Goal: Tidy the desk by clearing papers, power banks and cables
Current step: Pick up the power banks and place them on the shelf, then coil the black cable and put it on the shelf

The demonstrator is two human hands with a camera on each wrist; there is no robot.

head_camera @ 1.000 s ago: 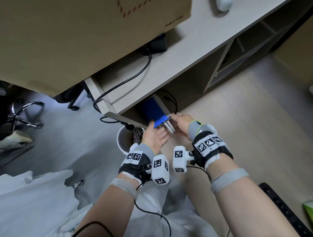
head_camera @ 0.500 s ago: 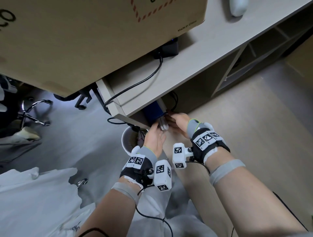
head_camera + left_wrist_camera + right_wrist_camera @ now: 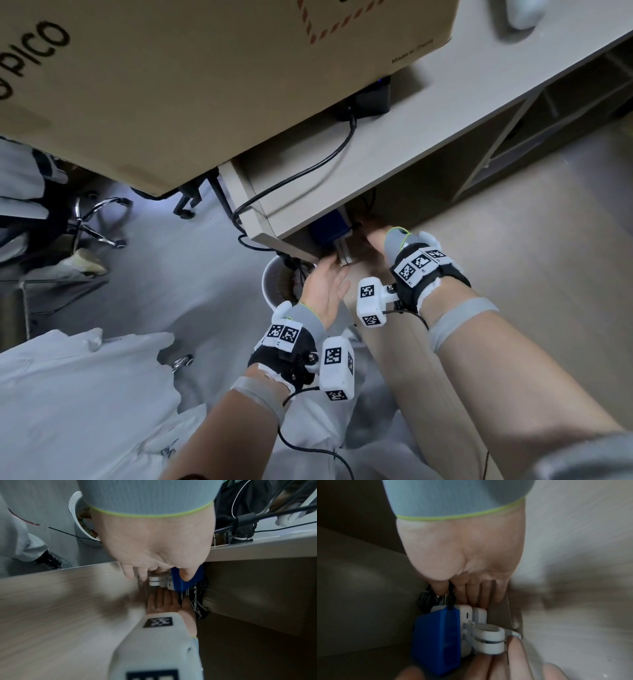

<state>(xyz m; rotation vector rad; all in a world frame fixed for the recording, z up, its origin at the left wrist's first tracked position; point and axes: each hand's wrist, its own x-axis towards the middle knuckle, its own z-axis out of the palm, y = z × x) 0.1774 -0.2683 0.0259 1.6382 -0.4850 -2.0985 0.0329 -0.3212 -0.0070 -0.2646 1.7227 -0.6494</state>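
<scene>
Beneath the pale desk (image 3: 394, 164), a shaded recess holds the blue power bank (image 3: 436, 639), which sits pressed against white units (image 3: 467, 615) with a white clip (image 3: 489, 638) alongside. Both forearms extend forward and down into this recess. The left hand (image 3: 325, 287) lies palm-up below the stack, with its thumb laid on the blue casing and its fingers curved around the white clip's end. The right hand (image 3: 376, 236) reaches in from the opposite side, its extended fingers (image 3: 486, 595) touching the far end of the white units, the thumb by a black cable (image 3: 450, 599). A cardboard box (image 3: 205, 85) overhangs the desk.
</scene>
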